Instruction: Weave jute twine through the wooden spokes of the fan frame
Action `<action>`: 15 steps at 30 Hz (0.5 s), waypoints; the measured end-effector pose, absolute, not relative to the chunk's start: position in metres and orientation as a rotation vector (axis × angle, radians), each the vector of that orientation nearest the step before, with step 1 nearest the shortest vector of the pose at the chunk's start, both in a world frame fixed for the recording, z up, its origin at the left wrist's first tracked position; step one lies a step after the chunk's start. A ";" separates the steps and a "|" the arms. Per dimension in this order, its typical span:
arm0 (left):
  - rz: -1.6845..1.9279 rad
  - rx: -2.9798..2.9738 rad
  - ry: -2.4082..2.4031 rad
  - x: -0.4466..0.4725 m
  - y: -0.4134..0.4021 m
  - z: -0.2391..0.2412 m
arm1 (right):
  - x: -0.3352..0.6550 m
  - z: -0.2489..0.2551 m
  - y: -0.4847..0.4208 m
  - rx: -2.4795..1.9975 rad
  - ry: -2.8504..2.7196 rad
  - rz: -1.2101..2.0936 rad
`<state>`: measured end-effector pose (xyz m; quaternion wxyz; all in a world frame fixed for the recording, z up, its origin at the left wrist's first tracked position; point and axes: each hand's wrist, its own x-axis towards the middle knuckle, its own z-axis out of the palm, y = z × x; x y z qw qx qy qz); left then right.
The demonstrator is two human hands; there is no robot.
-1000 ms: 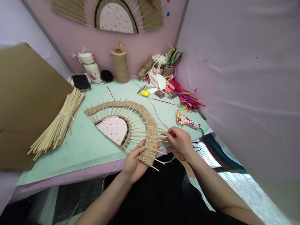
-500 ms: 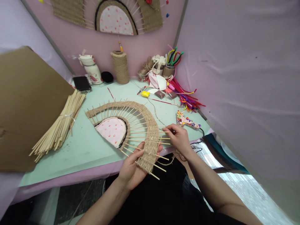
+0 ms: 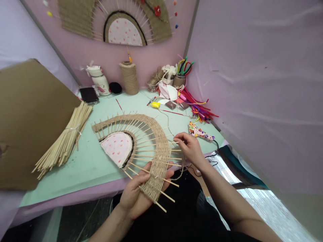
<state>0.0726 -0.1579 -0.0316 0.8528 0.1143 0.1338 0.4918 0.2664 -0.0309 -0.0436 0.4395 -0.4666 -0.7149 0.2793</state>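
Fan [image 3: 161, 141] of pale sticks and woven twine lies slanted over the front of a green table [image 3: 101, 171], its lower end out past the edge, in the grasp of a person's left hand [image 3: 135, 193]. The thumb [image 3: 140, 179] rests on the inner side of the band [image 3: 158, 158], while fingers [image 3: 169, 174] show at its outer edge. The right hand [image 3: 190, 148] has thumb and fingertips narrowed at the outer stick ends [image 3: 178, 151]; whether they grip stick, twine or neither cannot be told. A loose strand [image 3: 182, 169] hangs just below that hand. A spotted half circle [image 3: 117, 148] with a dark border [image 3: 132, 148] fills the fan's middle. At left, a tied bundle of sticks [image 3: 67, 136] lies beside a sheet of cardboard [image 3: 30, 124]. Behind stand a white bottle [image 3: 100, 82] and a spool of twine [image 3: 129, 79]; at right lie a flowered glue gun [image 3: 200, 131] and bright pipe cleaners [image 3: 199, 107], near a cup of scissors [image 3: 179, 81]. A second fan [image 3: 124, 32] hangs on the pink wall [image 3: 103, 53]
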 end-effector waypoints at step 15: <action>0.992 0.267 0.284 0.063 -0.171 -0.037 | 0.271 -0.017 -0.010 -0.898 -2.081 0.507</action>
